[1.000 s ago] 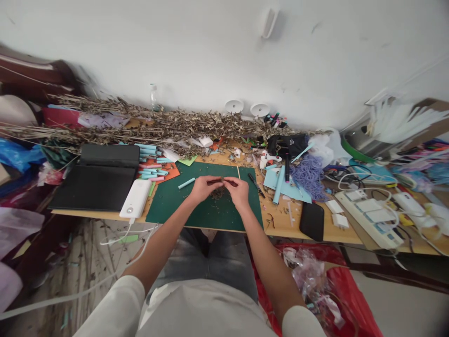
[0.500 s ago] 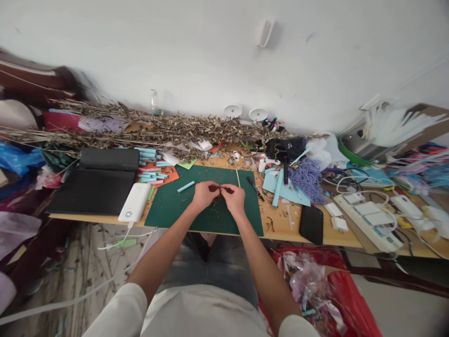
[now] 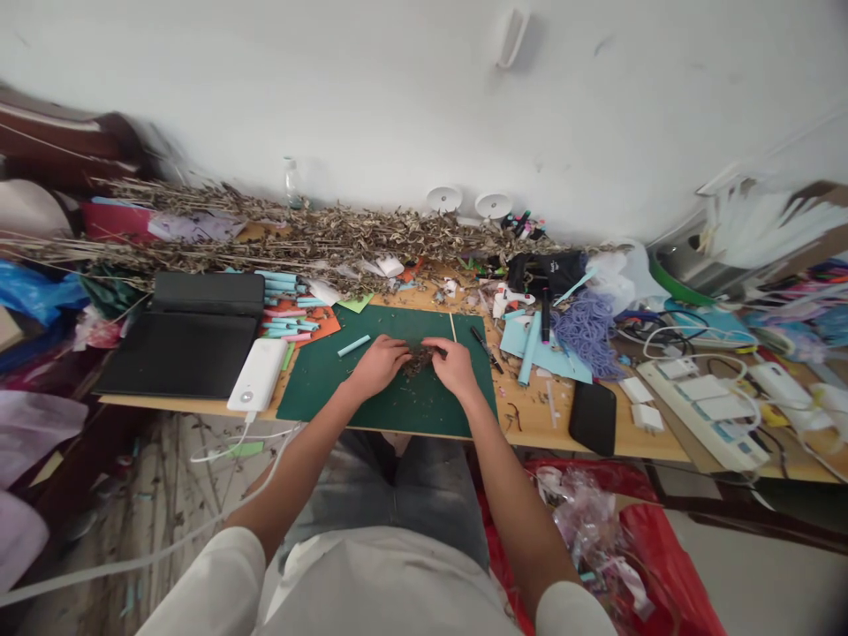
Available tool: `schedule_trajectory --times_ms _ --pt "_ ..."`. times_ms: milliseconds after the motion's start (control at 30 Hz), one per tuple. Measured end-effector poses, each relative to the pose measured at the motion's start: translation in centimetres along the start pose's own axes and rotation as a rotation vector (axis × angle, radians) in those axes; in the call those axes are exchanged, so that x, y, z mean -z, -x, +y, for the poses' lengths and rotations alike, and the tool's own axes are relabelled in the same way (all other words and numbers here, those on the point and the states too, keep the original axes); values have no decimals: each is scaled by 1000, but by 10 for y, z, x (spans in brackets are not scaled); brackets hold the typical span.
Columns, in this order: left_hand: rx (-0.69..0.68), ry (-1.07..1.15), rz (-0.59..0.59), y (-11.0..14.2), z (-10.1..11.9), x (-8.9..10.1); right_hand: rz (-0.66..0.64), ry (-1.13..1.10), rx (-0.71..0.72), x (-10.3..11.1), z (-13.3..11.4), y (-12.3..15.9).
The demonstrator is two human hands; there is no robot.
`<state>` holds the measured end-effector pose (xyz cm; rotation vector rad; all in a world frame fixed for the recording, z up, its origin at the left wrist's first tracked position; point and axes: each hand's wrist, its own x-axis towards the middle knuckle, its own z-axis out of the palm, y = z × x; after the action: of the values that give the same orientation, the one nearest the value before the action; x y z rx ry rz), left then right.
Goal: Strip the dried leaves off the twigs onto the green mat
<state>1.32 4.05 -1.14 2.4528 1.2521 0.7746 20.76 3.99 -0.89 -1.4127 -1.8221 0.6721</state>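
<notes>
A small pile of dark dried plant crumbs (image 3: 416, 362) lies on the green cutting mat (image 3: 324, 384). My left hand (image 3: 382, 363) is at its left edge, fingers stretched toward it. From the other side my right hand (image 3: 452, 364) reaches in, its fingers extended over the pile's edge and nothing plainly held. A gap with crumbs in it separates the two hands. Left of my left hand rests a pale blue paper tube (image 3: 353, 345). A thin stick (image 3: 452, 326) and a black pen (image 3: 487, 349) lie beyond my right hand.
Dried plant stalks (image 3: 371, 237) stretch along the wall. A black tablet case (image 3: 178, 353), white power bank (image 3: 257, 375) and more blue tubes (image 3: 282, 283) stand left. To the right are purple yarn (image 3: 588, 331), a glue gun (image 3: 511, 300), a black phone (image 3: 592, 418) and a power strip (image 3: 706, 415).
My hands, whose fingertips met over the mat, have parted to either side. The fingers have straightened, and the crumb pile between them is now in view. The camera has shifted slightly.
</notes>
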Motion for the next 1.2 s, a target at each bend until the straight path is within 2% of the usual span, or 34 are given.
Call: schedule_trajectory --times_ms 133,267,367,500,667,833,933,1067,1133,1200 --pt "-30 -31 -54 9 -3 1 -83 106 36 5 -1 1" --pt "-2 -8 -81 5 -3 -5 -124 170 134 -6 -1 4" --pt "23 50 -68 -2 -2 -10 -87 43 137 -13 1 7" --pt "84 104 -11 -4 -3 -10 19 -110 51 -12 5 9" --pt "56 81 -36 0 -4 -1 -67 127 102 -7 4 11" --pt "84 137 -67 -4 -1 -2 -124 253 187 -17 -4 12" --pt "168 226 -34 -9 1 -8 -113 212 126 -23 -5 8" --pt "346 492 48 -13 2 -12 9 5 -13 -21 -2 3" --pt "345 563 49 -14 2 -11 65 -104 -86 -17 -1 2" --pt "303 510 48 -15 1 -9 85 -151 -129 -13 -1 2"
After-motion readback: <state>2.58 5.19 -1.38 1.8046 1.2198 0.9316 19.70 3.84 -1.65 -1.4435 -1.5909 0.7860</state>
